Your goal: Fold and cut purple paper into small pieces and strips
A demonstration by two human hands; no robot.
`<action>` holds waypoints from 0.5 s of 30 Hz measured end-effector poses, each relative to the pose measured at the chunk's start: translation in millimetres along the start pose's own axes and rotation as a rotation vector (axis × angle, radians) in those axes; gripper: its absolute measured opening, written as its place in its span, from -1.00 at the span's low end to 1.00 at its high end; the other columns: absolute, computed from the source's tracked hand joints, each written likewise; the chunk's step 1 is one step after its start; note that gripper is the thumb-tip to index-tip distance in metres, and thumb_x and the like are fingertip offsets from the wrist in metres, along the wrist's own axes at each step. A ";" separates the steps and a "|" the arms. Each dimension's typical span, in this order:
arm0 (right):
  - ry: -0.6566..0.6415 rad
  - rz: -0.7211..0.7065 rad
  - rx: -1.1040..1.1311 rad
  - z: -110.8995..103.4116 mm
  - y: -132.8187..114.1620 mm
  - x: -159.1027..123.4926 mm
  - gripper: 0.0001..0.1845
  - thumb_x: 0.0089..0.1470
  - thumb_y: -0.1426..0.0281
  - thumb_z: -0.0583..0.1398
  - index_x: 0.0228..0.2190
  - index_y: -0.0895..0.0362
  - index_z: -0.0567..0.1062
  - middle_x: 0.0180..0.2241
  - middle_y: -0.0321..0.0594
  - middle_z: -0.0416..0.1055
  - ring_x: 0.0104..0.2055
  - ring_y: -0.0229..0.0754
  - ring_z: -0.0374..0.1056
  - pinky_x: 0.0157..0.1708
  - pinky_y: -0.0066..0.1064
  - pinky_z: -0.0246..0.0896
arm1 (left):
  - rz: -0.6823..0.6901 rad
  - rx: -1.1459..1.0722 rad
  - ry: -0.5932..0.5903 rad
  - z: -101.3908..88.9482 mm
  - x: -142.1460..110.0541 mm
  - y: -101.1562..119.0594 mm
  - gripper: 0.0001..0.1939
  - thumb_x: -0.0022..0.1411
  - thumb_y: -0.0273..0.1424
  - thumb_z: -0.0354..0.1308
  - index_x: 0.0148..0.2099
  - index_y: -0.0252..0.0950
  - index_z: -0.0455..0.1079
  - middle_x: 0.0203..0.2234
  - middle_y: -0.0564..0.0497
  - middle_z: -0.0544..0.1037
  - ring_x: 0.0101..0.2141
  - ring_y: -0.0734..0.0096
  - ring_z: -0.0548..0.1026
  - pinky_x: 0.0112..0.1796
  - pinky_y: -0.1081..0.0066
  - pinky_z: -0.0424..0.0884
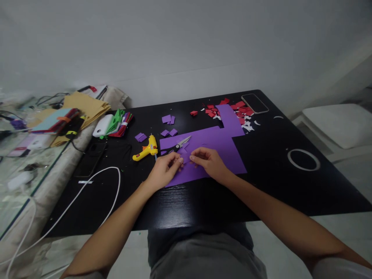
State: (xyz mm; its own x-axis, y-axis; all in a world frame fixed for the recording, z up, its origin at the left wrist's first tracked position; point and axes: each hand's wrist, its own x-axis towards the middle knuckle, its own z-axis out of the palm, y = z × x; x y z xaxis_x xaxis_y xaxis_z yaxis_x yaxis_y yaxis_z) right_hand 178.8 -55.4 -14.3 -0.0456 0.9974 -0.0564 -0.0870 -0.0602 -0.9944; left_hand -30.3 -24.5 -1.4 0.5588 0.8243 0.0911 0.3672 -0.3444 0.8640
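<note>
My left hand [166, 167] and my right hand [208, 161] meet over a large purple paper sheet [216, 141] on the black table [270, 186]. The fingers of both are pinched together on a small purple paper piece [186, 158] between them. Black-handled scissors [178, 146] lie on the sheet just beyond my left hand. A yellow glue gun [146, 149] rests to their left. Small folded purple squares [168, 120] lie further back.
Red and white paper scraps [232, 110] and a phone [255, 103] lie at the far right. A tape ring [303, 159] sits to the right. Coloured paper stacks [119, 123], a white box [102, 125], a dark phone [89, 161] and a white cable [87, 186] are on the left.
</note>
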 end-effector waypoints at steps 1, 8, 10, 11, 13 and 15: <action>0.003 0.002 0.002 0.0 -0.3 -0.1 -0.66 -0.08 0.11 0.44 -0.41 0.09 0.55 -0.48 -0.32 0.49 -0.45 -0.24 0.39 -0.35 -0.34 0.41 | 0.001 -0.006 -0.003 -0.2 0.2 -0.1 -0.69 0.46 -0.15 0.08 -0.21 -0.26 0.44 -0.45 0.03 0.60 -0.42 0.38 0.57 -0.33 0.40 0.45; 0.013 0.044 0.049 1.6 2.3 1.0 -0.63 -0.13 0.10 0.46 -0.41 0.09 0.53 -0.49 -0.32 0.52 -0.44 -0.22 0.44 -0.37 -0.35 0.40 | 0.020 0.012 0.010 -0.1 -0.2 1.5 -0.69 0.48 -0.17 0.07 -0.24 -0.27 0.43 -0.45 0.03 0.59 -0.43 0.41 0.55 -0.33 0.43 0.45; 0.004 0.059 0.062 1.9 3.6 1.7 -0.62 -0.13 0.11 0.46 -0.40 0.08 0.52 -0.49 -0.32 0.52 -0.41 -0.20 0.47 -0.36 -0.34 0.40 | 0.026 0.029 0.015 0.0 -0.2 2.0 -0.69 0.48 -0.17 0.07 -0.24 -0.26 0.43 -0.45 0.04 0.59 -0.42 0.41 0.55 -0.33 0.43 0.45; 0.001 0.065 0.065 1.9 4.1 2.0 -0.62 -0.13 0.11 0.46 -0.40 0.08 0.51 -0.48 -0.32 0.52 -0.40 -0.19 0.48 -0.36 -0.34 0.41 | 0.029 0.036 0.018 0.0 -0.1 2.2 -0.70 0.48 -0.18 0.07 -0.24 -0.26 0.43 -0.45 0.04 0.58 -0.42 0.41 0.55 -0.32 0.43 0.45; -0.003 0.070 0.072 1.8 4.9 2.6 -0.63 -0.13 0.12 0.45 -0.39 0.08 0.51 -0.48 -0.32 0.52 -0.40 -0.18 0.49 -0.35 -0.33 0.41 | 0.035 0.044 0.021 -0.1 -0.1 2.4 -0.70 0.48 -0.19 0.07 -0.24 -0.26 0.43 -0.45 0.04 0.58 -0.42 0.40 0.55 -0.32 0.42 0.44; -0.015 0.073 0.079 1.6 5.3 2.7 -0.62 -0.13 0.12 0.45 -0.39 0.08 0.51 -0.50 -0.33 0.52 -0.42 -0.19 0.48 -0.35 -0.32 0.41 | 0.040 0.049 0.020 -0.2 -0.3 2.5 -0.71 0.48 -0.20 0.06 -0.24 -0.26 0.43 -0.45 0.05 0.58 -0.42 0.41 0.55 -0.31 0.42 0.44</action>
State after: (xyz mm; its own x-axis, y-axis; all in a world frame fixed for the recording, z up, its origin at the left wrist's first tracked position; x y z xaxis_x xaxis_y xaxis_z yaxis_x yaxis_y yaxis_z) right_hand 176.6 -53.0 -19.6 -0.0701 0.9894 -0.1268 -0.1611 -0.1367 -0.9774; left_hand -29.7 -25.5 0.8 0.5590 0.8181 0.1350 0.3809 -0.3980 0.8346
